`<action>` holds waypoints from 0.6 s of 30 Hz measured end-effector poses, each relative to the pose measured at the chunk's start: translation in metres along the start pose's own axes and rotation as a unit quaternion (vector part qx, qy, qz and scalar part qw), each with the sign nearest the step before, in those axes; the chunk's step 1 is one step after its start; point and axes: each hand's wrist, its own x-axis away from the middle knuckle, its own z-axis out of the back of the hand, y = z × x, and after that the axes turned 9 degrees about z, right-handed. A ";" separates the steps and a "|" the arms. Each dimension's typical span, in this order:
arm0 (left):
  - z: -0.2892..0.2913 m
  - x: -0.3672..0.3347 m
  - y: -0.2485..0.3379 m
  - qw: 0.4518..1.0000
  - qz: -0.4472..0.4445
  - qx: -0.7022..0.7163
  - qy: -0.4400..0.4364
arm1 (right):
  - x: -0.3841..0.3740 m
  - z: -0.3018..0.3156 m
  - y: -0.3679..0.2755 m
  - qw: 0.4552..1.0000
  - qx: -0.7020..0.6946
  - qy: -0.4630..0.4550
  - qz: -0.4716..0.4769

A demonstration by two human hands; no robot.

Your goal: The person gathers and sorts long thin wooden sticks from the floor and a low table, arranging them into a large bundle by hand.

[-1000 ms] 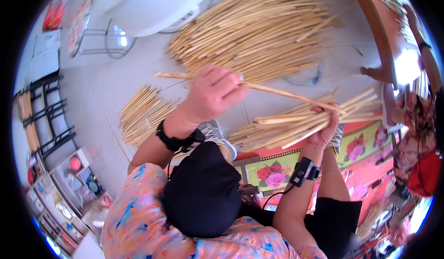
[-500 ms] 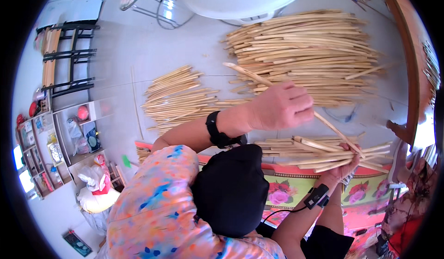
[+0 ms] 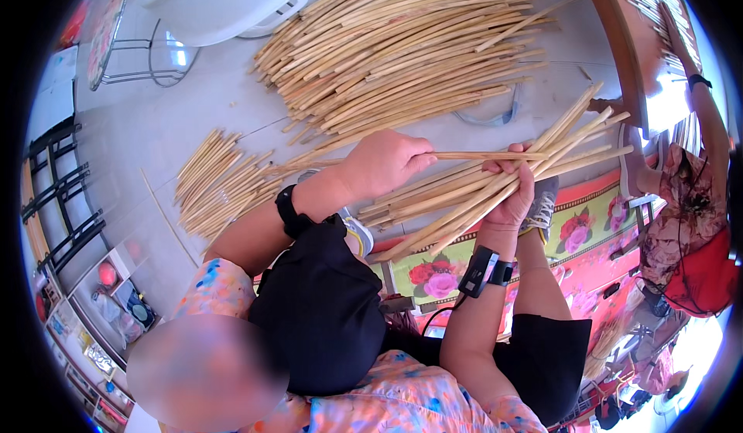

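Note:
My left hand (image 3: 393, 160) is closed round a thin pale wooden stick (image 3: 472, 155). The stick runs nearly level to the right, its far end crossing above my right hand. A fan of several sticks (image 3: 468, 212) is gripped in my right hand (image 3: 511, 191), the fingers wrapped round them. Their ends spread toward the upper right and lower left. Under this bunch, more loose sticks (image 3: 410, 201) lie by my feet. Beyond my hands a large pile of sticks (image 3: 402, 54) covers the floor, with a smaller pile of shorter sticks (image 3: 220, 177) at the left.
A white basin (image 3: 224, 3) stands at the far left near a wire-framed stool (image 3: 116, 38). Wooden furniture with a brown edge (image 3: 619, 46) borders the right. Another person's arm (image 3: 708, 116) reaches over sticks there. A flowered mat (image 3: 441, 274) lies by my shoes.
The view has turned, shifting the piles leftward. My left hand has drawn nearer to my right one, and its stick has gone from slanting to nearly level. Both hands keep their hold.

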 end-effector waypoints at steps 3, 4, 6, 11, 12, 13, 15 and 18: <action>-0.004 -0.006 -0.002 0.991 0.094 0.055 -0.081 | -0.001 0.001 -0.006 1.000 0.026 -0.002 0.006; -0.015 -0.008 -0.013 0.989 0.095 0.089 -0.072 | -0.001 0.000 -0.006 0.999 0.041 0.000 0.006; -0.026 -0.012 -0.020 0.986 0.098 0.115 -0.075 | -0.001 0.001 -0.010 0.996 0.084 0.024 0.018; -0.034 -0.021 -0.018 0.987 0.079 0.110 -0.085 | -0.005 -0.003 -0.019 0.985 0.158 0.052 0.046; -0.035 -0.021 -0.017 0.986 0.078 0.126 -0.079 | -0.004 -0.005 -0.019 0.980 0.182 0.066 0.055; -0.037 -0.023 -0.019 0.985 0.075 0.141 -0.070 | -0.005 -0.009 -0.017 0.974 0.205 0.077 0.065; -0.039 -0.023 -0.023 0.981 0.081 0.161 -0.074 | -0.005 -0.011 -0.016 0.963 0.241 0.103 0.069; -0.034 -0.020 -0.020 0.981 0.081 0.148 -0.091 | -0.002 -0.010 -0.016 0.957 0.250 0.130 0.067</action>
